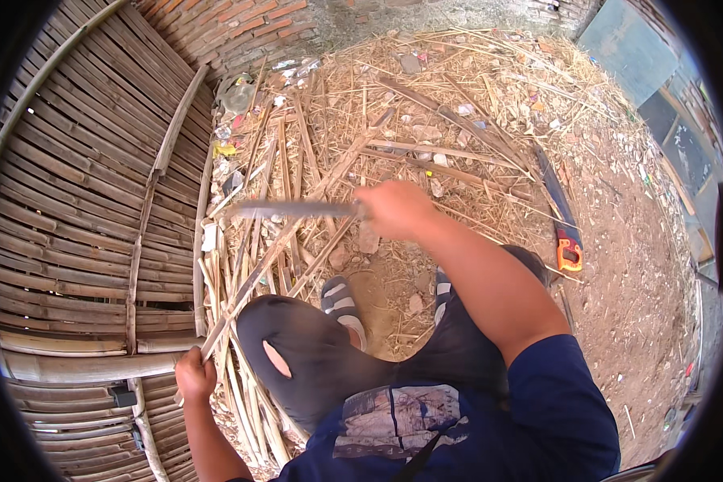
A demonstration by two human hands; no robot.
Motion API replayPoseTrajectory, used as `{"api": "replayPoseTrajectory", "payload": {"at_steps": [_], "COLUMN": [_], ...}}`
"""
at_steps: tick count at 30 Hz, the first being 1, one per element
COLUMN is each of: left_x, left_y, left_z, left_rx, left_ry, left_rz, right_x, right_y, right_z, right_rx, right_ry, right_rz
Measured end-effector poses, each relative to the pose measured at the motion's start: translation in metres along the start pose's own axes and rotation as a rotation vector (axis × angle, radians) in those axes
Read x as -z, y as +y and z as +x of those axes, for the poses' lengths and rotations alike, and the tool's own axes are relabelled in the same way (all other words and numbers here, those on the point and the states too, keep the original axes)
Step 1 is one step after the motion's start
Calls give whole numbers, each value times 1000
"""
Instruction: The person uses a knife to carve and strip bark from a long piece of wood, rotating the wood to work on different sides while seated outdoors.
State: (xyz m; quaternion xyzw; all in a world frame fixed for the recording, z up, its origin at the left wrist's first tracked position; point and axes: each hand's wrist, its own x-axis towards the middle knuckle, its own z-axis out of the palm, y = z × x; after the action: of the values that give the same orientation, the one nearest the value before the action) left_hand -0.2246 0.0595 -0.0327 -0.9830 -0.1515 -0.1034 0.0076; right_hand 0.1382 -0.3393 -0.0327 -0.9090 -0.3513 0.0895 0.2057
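My left hand (195,374) is closed round the near end of a long bamboo strip (275,247), which slants away up and to the right past my knee. In my right hand (395,210) is the handle of a machete (297,209), its blade pointing left and lying across the strip in this view. The blade is somewhat blurred. Whether its edge touches the bamboo I cannot tell. My right fingers wrap the handle and hide most of it.
To the left stands a bamboo slat wall (72,217). A handsaw (561,210) with an orange and red handle lies on the ground at the right. Loose bamboo strips (241,394) and straw cover the ground, with a brick wall (241,28) behind.
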Motion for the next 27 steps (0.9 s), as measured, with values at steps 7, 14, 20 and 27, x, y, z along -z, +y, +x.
{"api": "replayPoseTrajectory", "payload": {"at_steps": [7, 14, 20, 27], "left_x": [20, 24, 9, 4], "left_y": [-55, -74, -49, -36], "left_z": [-51, -107, -77, -64], "left_rx": [55, 224, 151, 120], "left_ry": [85, 75, 172, 251], "left_rz": [59, 86, 92, 175], "right_x": [29, 6, 41, 32], "right_y": [98, 188, 78, -1], "right_z": [18, 11, -1, -13], "right_rx": [-656, -810, -317, 73], "right_ry": [185, 576, 331, 138], "right_rz": [26, 433, 399, 24]}}
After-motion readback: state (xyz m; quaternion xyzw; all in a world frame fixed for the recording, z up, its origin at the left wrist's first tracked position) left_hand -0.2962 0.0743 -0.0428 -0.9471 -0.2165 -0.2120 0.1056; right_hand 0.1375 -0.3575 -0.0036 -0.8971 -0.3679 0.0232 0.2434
